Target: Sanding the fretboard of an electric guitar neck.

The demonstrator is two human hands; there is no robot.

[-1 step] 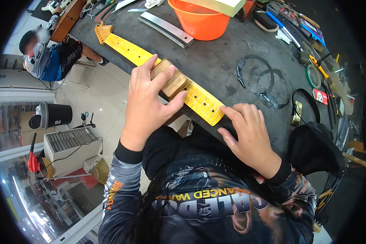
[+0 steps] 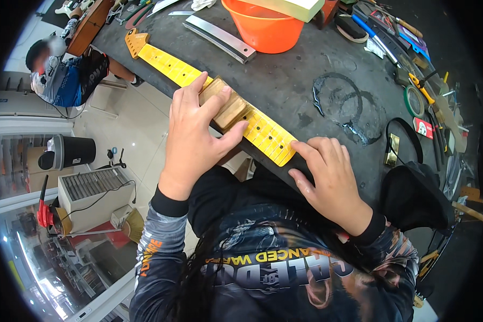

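A guitar neck (image 2: pixel 169 66) with a yellow fretboard and dark dot inlays lies slantwise along the near edge of the dark bench, its headstock at the far left. On the fretboard rests a brown wooden block (image 2: pixel 232 110). My left hand (image 2: pixel 194 126) grips this block between thumb and fingers, with the fingertips on its top and far side. At the neck's right end, my right hand (image 2: pixel 326 170) has its fingers stretched out. Its index fingertip touches the corner of the neck, while the thumb points toward the bench edge.
Behind the neck are a metal straight bar (image 2: pixel 220 38) and an orange bucket (image 2: pixel 263 32). Wet rings mark the bench (image 2: pixel 306 91). Many hand tools and green tape (image 2: pixel 413 101) lie at right, near a black bag (image 2: pixel 416 193). Another person (image 2: pixel 64 80) sits at far left.
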